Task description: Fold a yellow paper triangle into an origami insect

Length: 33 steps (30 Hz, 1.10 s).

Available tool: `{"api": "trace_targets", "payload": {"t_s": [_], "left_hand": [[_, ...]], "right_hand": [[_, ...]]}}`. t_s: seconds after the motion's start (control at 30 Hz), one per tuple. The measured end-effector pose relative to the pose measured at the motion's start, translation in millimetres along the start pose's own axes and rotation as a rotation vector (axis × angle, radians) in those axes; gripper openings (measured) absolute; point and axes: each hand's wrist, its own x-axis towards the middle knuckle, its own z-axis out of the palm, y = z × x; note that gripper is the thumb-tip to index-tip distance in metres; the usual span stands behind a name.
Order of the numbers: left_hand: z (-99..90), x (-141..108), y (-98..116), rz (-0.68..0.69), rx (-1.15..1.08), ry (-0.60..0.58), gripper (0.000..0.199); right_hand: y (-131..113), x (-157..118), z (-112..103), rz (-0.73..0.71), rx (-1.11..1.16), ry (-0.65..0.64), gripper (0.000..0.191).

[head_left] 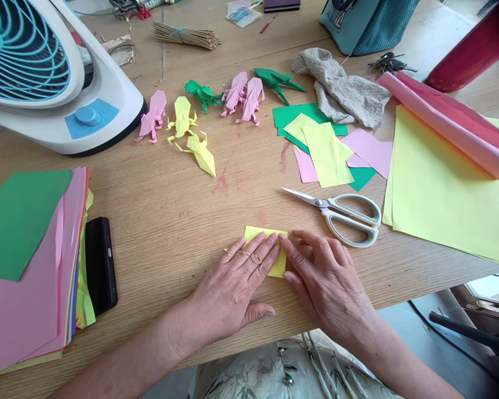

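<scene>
Work piece: small yellow sheet (pixel 278 267), flat on the wooden table (pixel 158 221), mostly beneath the person's left hand.
Left hand (pixel 233 282): four fingers extended, nearly together, pressing on the sheet; thumb spread aside; nothing gripped.
Right hand (pixel 332 282): fingers partly curled, index and thumb apart, touching the sheet's right side; no pinch seen.
Risk, slippage: uneven pressure from the two hands could skew the sheet or set a crooked crease.
Risk, scissors (pixel 321 203): they lie just beyond the right hand; an outward sweep could knock them or the loose cut pieces (pixel 326 155).
Risk, draught: the fan (pixel 128 105), if running, could shift light paper; whether it runs cannot be told.
Container, blue bag (pixel 370 27): upright at the far side; contents not visible.
Container, clear packet (pixel 243 14): lying flat, thin blue items inside, kind unclear.
Container, red cylinder (pixel 469 50): possibly a bottle; contents not visible.
</scene>
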Motion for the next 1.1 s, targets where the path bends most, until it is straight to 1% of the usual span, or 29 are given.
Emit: {"api": "trace_targets", "payload": {"t_s": [0.37,0.57,0.7,0.77,0.9,1.0,1.1], "left_hand": [[1.1,0.3,0.0,0.0,0.016,0.011,0.089],[0.9,-0.3,0.3,-0.001,0.007,0.014,0.089],[-0.6,-0.3,-1.8,0.013,-0.058,0.019,0.085],[-2.0,-1.9,-5.3,0.019,-0.132,0.046,0.08],[-4.2,-12.4,-15.4,-0.031,-0.256,0.147,0.062],[-5.6,-25.2,-20.6,-0.048,-0.219,0.189,0.057],[-7.2,-37.6,-20.1,-0.08,-0.153,0.206,0.057]], "right_hand": [[-0.5,1.8,-0.1,0.008,-0.015,0.008,0.051],[-0.5,2.7,1.4,0.014,-0.021,-0.008,0.052],[-0.2,1.9,0.3,0.025,-0.018,-0.014,0.05],[0.3,1.7,-0.3,0.033,-0.011,-0.018,0.048],[1.7,1.2,0.1,0.042,-0.005,-0.024,0.046],[2.5,0.3,1.4,0.041,-0.012,-0.018,0.045],[2.7,-0.5,2.7,0.038,-0.027,-0.006,0.045]]}}
